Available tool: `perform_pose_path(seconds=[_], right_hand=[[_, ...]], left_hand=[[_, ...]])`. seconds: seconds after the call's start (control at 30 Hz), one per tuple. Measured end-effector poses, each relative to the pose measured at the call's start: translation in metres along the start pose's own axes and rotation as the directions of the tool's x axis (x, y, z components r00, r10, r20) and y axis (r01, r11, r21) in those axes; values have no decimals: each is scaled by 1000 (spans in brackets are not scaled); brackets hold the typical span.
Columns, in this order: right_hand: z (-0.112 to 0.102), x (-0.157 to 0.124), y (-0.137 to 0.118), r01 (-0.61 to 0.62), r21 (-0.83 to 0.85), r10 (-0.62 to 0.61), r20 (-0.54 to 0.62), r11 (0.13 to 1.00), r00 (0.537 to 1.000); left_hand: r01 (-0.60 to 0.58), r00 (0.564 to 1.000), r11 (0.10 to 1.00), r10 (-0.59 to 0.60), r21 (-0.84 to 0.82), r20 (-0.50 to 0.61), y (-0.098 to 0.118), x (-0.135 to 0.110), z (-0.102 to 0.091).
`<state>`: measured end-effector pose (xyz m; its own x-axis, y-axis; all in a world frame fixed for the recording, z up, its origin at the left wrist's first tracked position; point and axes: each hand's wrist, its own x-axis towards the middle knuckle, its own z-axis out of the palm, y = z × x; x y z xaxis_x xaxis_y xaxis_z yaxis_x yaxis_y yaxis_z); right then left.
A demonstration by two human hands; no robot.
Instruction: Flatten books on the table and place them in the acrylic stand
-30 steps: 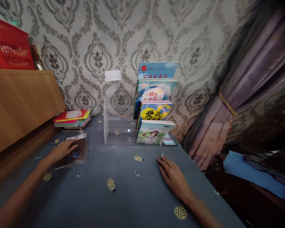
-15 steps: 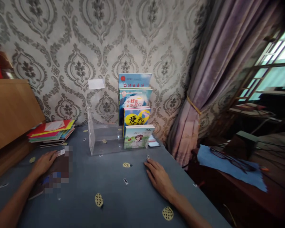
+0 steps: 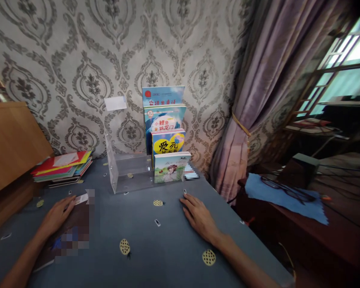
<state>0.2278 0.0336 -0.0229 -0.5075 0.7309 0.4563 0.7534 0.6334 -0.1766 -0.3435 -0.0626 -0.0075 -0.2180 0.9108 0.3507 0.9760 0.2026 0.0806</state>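
1. The left hand [image 3: 54, 217] lies palm down over the left side of a dark book [image 3: 79, 222], touching it, fingers together and slightly bent; whether they pinch its edge I cannot tell.
2. The right hand [image 3: 201, 218] is open and holds nothing, palm down on the worktop [image 3: 156, 260], with fingers stretched forward and a little apart.
3. The left forearm comes in from the lower left, slanting forward and inward near the worktop's left edge.
4. The right forearm runs in from the lower right, along the worktop's right edge, its hand angled forward and inward.
5. The dark book is under and to the right of the left hand, towards the worktop's left edge and well apart from the right hand; its cover is partly blurred into blocks.
6. Beyond both hands, near the worktop's back edge, stands a clear rack [image 3: 111, 172]; upright picture books [image 3: 170, 170] rise in tiers at its right end, towards the back right corner.
7. A stack of books [image 3: 63, 167] lies flat at the back left corner, beyond the left hand.
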Motion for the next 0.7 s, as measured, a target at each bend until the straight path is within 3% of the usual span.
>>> perform_pose_path(seconds=[0.27, 0.7], right_hand=[[-8, 1, -5, 4, -3, -4, 20, 1000, 1000], [-7, 1, -5, -7, -11, 7, 58, 1000, 998]], left_hand=[[43, 997, 995, -38, -86, 64, 14, -11, -2], [-20, 998, 994, 26, -106, 57, 37, -21, 2]])
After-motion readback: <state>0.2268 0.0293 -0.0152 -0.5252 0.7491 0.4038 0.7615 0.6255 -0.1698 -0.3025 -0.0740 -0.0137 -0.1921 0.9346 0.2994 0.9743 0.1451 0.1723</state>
